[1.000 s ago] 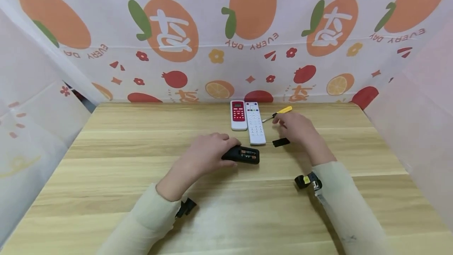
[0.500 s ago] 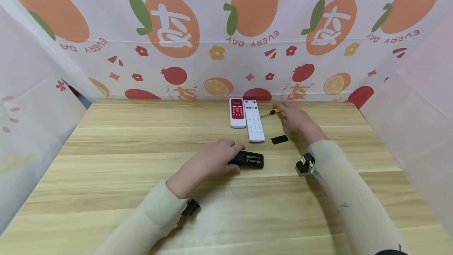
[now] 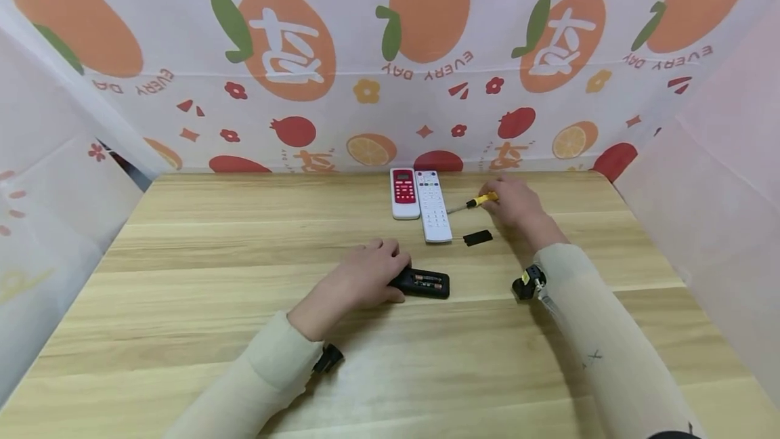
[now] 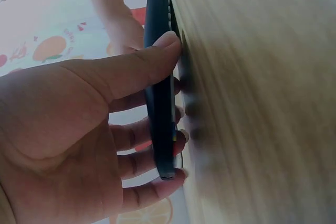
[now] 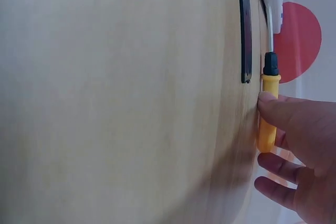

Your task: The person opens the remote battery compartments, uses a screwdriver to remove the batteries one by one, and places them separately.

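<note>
My left hand [image 3: 359, 278] grips one end of a black remote control [image 3: 403, 282], held face down just over or on the table. Its battery compartment is uncovered, with two batteries [image 3: 428, 282] inside. In the left wrist view the thumb lies across one edge of the remote [image 4: 160, 129], fingers along the other. My right hand [image 3: 516, 203] pinches the yellow handle of a screwdriver [image 3: 481, 201] between thumb and fingers, the shaft pointing left. A black battery cover [image 3: 478, 238] lies on the table in front of the screwdriver.
Left of the screwdriver tip lies a white remote [image 3: 434, 212], beside a red-and-white remote [image 3: 405, 209]. Both are near the back edge of the wooden table [image 3: 244, 236]. A fruit-printed cloth [image 3: 341, 39] hangs behind it.
My right hand has shifted from the screwdriver's front part to its handle and now pinches it. The screwdriver has turned slightly. My left hand has moved a little, still gripping the black remote.
</note>
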Demonstrator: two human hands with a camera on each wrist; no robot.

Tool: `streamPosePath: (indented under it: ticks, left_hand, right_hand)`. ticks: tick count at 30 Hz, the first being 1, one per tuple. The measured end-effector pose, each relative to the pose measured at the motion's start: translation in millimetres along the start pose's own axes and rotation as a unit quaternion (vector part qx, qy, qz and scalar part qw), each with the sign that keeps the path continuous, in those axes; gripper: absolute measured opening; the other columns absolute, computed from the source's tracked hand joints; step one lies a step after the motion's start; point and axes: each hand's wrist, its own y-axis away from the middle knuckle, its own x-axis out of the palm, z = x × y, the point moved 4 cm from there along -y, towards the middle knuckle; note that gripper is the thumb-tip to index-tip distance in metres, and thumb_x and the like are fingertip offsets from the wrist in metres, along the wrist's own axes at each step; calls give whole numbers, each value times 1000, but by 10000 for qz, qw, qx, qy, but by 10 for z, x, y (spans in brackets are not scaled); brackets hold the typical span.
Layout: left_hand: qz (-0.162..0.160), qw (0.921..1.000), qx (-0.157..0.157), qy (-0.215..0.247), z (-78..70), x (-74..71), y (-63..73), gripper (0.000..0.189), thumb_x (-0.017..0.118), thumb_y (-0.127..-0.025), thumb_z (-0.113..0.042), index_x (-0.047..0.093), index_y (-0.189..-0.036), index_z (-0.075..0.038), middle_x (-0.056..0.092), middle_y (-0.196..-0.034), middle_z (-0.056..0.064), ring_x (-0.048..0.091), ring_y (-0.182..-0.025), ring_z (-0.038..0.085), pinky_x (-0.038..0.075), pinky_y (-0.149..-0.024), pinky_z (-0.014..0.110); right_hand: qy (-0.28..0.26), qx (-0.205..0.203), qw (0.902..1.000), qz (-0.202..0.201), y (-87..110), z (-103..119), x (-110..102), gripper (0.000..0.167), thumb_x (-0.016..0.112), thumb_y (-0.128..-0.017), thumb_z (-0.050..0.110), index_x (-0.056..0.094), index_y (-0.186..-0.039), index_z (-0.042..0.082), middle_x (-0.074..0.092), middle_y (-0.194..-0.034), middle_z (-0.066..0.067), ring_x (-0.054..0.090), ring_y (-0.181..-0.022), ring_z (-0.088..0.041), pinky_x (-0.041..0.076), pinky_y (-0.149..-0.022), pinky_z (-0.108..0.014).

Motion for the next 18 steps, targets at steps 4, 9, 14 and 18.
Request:
streamPosePath:
  ticks: [4,9,14,18]
  left_hand:
    - [23,10000,-63,-17,9,17,-38,54,75,-85,-48,61,-126,-16,56,-121,9,53,-106,25,48,-88,46]
    - [-14,10000,-11,24,13,27,-47,54,75,-85,-49,60,-126,-16,57,-118,8,53,-104,24,49,-85,45]
    - [-83,9999,91,68,9,34,-58,53,75,-85,-49,60,-125,-17,57,-116,7,53,-102,23,48,-81,42]
    - [-78,9997,93,210,34,44,-66,53,76,-84,-48,60,-125,-18,57,-117,5,54,-104,22,48,-85,41]
  right_hand:
    - [-120,43,9998,-129,38,-15,-64,31,61,-100,30,61,-128,16,53,-138,-14,49,-123,-40,46,-95,-59]
    - [-461,143,9975,-518,157,62,-181,32,57,-101,36,59,-126,15,63,-119,-11,57,-104,-34,48,-85,-54]
    - [-901,190,9891,-1147,391,187,-341,34,65,-96,41,64,-119,17,67,-103,-8,56,-86,-28,46,-75,-44]
    - [-1490,-110,9755,-1616,552,308,-405,33,73,-90,42,69,-110,16,68,-95,-5,57,-80,-24,48,-70,-37]
